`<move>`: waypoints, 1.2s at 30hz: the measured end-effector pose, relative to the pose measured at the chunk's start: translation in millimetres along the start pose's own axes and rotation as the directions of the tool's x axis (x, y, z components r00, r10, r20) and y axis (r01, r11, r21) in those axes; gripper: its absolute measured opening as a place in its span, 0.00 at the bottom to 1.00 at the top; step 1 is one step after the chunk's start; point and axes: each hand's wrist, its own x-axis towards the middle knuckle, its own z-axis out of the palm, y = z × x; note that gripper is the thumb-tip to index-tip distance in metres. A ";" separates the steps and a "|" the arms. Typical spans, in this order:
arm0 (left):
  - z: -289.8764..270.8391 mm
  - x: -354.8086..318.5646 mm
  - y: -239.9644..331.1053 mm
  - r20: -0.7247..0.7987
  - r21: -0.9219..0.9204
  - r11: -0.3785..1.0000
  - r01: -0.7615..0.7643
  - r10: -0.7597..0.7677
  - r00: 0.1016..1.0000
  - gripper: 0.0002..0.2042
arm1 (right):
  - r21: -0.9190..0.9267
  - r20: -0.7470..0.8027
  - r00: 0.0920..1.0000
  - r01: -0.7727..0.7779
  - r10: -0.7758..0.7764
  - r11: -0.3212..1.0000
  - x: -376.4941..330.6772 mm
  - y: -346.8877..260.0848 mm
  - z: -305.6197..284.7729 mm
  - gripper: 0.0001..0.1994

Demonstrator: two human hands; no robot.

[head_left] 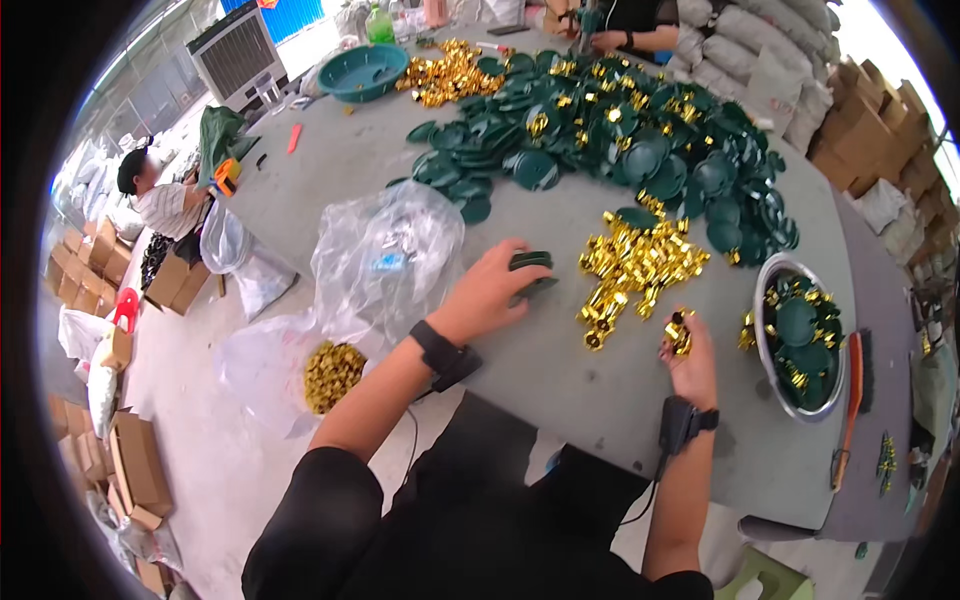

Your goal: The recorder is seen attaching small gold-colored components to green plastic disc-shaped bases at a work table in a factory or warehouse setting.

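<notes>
Over the middle of the grey table, my left hand (488, 295) is closed round a few dark green discs (531, 262), its fingers along their edge. My right hand (692, 362), farther right, grips shiny gold metallic-looking pieces (680, 334) between thumb and fingers; how many is hard to see. Between the hands and a little beyond them lies a heap of gold pieces (640, 258). Behind it spreads a large pile of green discs (640, 158), with gold pieces scattered over it. To the right of my right hand stands a metal bowl (765, 352) holding green discs and gold pieces.
A clear plastic bag (385, 235) lies left of my left hand; another bag (265, 365) at the table's edge holds gold pieces. Farther off are a teal basin (340, 75) and more gold pieces (450, 75). A long-handled brush (858, 400) lies right. Two other people work nearby.
</notes>
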 end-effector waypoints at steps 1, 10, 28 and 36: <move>1.1 0.9 9.5 -0.002 0.053 0.996 -0.071 0.071 0.997 0.30 | -0.055 -0.001 1.000 0.020 -0.020 0.998 -4.9 -9.0 2.6 0.16; 14.8 -0.5 9.8 -0.051 -0.041 0.998 0.051 -0.053 0.997 0.29 | -0.063 -0.029 1.000 -0.001 -0.001 0.998 -3.8 2.4 11.0 0.15; 25.0 3.7 -0.8 -0.082 -0.545 0.816 0.193 -0.280 0.956 0.25 | -0.982 0.190 0.795 0.139 -0.576 -0.132 6.8 20.5 1.4 0.22; 35.5 -34.4 32.2 0.026 -0.664 0.718 0.209 -0.257 0.966 0.30 | -0.627 0.492 0.717 0.685 -0.493 0.371 -10.7 44.0 144.3 0.24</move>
